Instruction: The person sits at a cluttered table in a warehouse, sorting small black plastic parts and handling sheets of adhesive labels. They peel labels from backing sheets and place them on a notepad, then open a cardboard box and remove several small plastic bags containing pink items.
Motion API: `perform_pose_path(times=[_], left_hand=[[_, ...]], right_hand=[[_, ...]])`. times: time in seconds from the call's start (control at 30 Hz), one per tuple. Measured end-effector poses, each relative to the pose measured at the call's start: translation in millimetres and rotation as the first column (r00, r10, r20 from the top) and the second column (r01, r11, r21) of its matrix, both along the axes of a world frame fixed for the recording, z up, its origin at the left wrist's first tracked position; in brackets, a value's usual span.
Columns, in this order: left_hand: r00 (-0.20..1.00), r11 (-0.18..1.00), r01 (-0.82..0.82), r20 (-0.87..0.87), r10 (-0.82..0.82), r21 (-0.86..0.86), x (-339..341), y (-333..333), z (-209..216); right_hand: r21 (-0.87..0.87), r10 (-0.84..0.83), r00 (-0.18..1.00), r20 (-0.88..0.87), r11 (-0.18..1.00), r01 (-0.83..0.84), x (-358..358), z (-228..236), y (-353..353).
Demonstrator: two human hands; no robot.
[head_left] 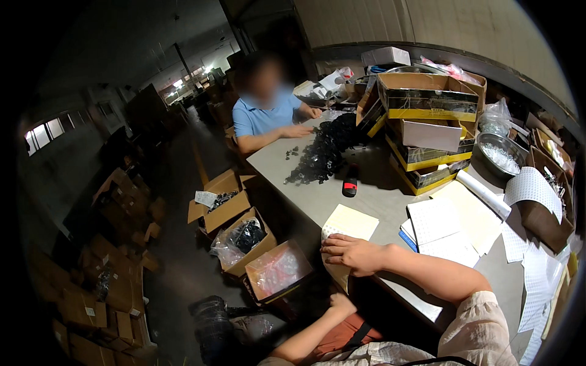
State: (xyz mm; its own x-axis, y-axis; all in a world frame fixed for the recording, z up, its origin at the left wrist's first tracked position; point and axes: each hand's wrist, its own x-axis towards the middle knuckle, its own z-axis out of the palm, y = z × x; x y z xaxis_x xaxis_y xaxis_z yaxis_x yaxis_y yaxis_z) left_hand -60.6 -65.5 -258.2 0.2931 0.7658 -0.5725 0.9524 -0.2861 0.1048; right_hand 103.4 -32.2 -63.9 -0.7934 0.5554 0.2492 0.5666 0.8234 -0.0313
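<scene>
Our half-curled right hand (pixel 360 255) rests on a yellow-backed sheet (pixel 355 221), perhaps steadying it; its grip, like our left hand's (pixel 341 303), is unclear.

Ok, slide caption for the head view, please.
Right hand on a yellowish sheet at the edge of the table, black parts heaped farther back.

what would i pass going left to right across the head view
bright window → open box of pinkish plastic → right hand on cream paper → flat white sheets → metal bowl of whitish pieces
</scene>
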Motion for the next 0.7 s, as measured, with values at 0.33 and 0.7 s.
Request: perform_pose_path(times=[0.33, 0.7], left_hand=[[0.982, 0.993, 0.114, -0.153, -0.109, 0.023, 2.6, -5.2, -2.0], [0.946, 0.954, -0.074, 0.323, -0.025, 0.292, -9.0, -10.7, -8.3]], right_hand=[[-0.128, -0.015, 0.997, 0.076, 0.991, 0.025, -4.0, 7.1, 0.7], [-0.033, -0.009, 0.993, 0.115, 0.999, 0.013, -6.2, 10.8, -0.5]])
